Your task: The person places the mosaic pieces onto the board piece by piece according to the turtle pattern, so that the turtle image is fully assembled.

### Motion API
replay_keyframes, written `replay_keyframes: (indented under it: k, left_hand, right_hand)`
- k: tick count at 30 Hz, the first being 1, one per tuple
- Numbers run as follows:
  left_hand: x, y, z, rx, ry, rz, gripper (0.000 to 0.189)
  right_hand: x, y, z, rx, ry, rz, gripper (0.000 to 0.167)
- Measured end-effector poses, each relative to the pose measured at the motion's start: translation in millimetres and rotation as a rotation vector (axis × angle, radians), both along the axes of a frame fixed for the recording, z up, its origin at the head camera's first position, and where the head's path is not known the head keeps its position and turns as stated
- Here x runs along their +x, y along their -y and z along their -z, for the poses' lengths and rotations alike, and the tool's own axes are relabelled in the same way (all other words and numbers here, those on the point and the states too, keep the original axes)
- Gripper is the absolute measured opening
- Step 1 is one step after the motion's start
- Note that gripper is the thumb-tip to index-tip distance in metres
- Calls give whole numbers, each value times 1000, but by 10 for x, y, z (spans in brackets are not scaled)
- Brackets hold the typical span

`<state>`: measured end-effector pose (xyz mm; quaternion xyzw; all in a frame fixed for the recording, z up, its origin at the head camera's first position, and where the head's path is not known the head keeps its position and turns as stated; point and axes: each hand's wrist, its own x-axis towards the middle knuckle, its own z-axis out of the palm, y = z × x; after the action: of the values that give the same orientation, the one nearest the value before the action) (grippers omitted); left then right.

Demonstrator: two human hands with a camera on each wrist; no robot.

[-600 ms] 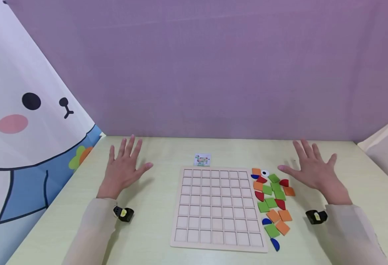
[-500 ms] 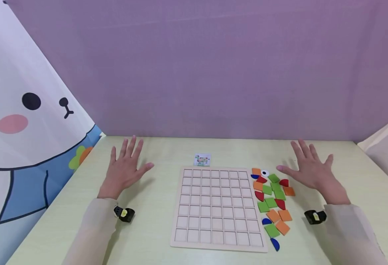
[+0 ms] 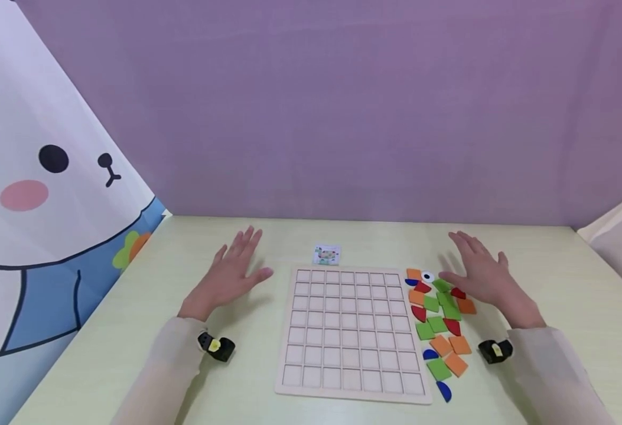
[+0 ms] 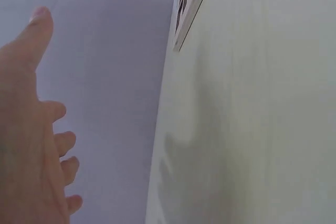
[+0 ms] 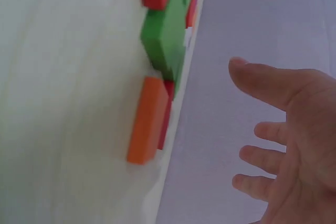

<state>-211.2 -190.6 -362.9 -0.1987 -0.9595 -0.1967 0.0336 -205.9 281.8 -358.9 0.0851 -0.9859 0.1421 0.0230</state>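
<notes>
My left hand (image 3: 228, 277) hovers left of a wooden grid board (image 3: 350, 320), its fingers extended and thumb spread, holding nothing. My right hand (image 3: 483, 274) is raised over the upper right of a scatter of flat coloured pieces; its thumb overlaps a green square in the head view. Beside the board's right edge lie green squares (image 3: 439, 369), orange squares (image 3: 456, 364), red curved-edge pieces (image 3: 452, 327) and blue rounded pieces (image 3: 444, 391). A white disc with a black dot (image 3: 427, 276) sits near the top. The right wrist view shows an orange piece (image 5: 145, 121) close below the hand.
A small printed card (image 3: 326, 255) lies just behind the board. The pale tabletop (image 3: 257, 366) ends at a purple cloth backdrop (image 3: 311, 118). At the left hangs a cloth with a cartoon animal (image 3: 23, 236). Each wrist carries a small black camera (image 3: 495, 351).
Both hands have moved inward toward the board, the left going right and the right going left. The hands have tilted, with fingers closer together. The board and pieces stay put.
</notes>
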Motion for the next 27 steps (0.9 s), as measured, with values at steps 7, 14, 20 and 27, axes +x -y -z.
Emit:
replay_keyframes:
  k: [7,14,20,27]
  left_hand:
    - [36,-144,11,66,133,95,86]
    - [57,-228,92,27,268,167,112]
    - [71,-285,176,11,290,211,117]
    - [119,-316,238,-17,324,208,120]
  right_hand:
    - [-47,83,19,-23,30,-49,80]
    - [-82,180,56,-91,93,-116,68]
    - [-102,208,80,-104,111,-159,55]
    - [-107,228,84,-154,178,-179,46]
